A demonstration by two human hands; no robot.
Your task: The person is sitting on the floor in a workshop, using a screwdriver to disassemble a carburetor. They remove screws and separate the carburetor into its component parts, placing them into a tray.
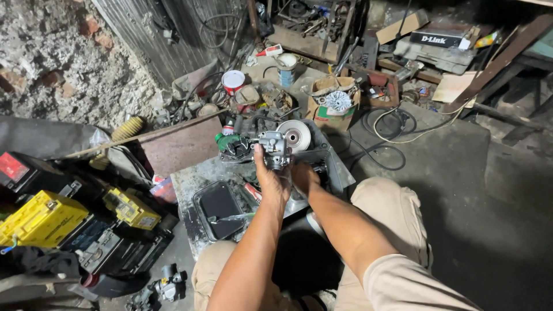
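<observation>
Head view, looking down past my knees: my left hand (272,183) sat at the centre of the frame, its fingers (258,156) wrapped up around a small grey metal carburettor (274,148), which I held just above the cluttered worktop (190,178). My right hand (304,175) lay just right of the left, lower and tucked under the part; I could not tell whether its fingers were curled or spread, since the left hand and the part hid them. Touching the carburettor's upper right edge in the picture was a round silver disc (294,136) with a dark hub. A green cap (223,140) showed just left of the part. Lower, left of my left forearm, a black rectangular tray (218,208) rested on the worktop with a thin tool across its near edge. At the left edge of the frame stood a yellow battery (41,219), with a smaller yellow one (130,208) near it. Toward the top of the frame, a white-lidded red tin (233,80) stood among scrap, and a cardboard box (333,103) held a finned metal part. A pale cable (403,129) looped on the floor at upper right.
</observation>
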